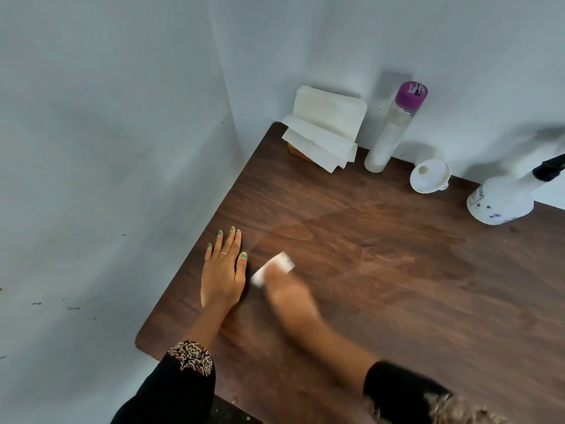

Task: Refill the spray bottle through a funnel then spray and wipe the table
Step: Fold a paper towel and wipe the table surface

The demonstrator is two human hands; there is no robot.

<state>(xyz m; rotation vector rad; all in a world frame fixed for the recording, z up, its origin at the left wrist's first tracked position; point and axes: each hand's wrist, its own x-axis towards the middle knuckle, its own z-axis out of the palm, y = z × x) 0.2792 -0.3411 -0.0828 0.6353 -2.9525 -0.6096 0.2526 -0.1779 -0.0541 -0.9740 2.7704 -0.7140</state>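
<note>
Brown wood bench (397,286) mid-wipe: my right hand (286,296), blurred, presses a white tissue (273,268) down; left hand (222,270) rests flat, fingers spread, empty. Spray bottle (501,198) & funnel (429,175) parked at back, so refill & spraying look done; wiping's left.

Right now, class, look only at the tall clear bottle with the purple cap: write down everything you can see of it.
The tall clear plastic bottle with the purple cap stands upright at the far edge of the brown wooden table, close against the pale wall. It is slim and cylindrical. The cap is closed, with dark markings on top. White contents fill the lower part; the upper part looks mostly clear. A stack of white paper napkins lies to its left, apart from it. Nothing grips it.
</note>
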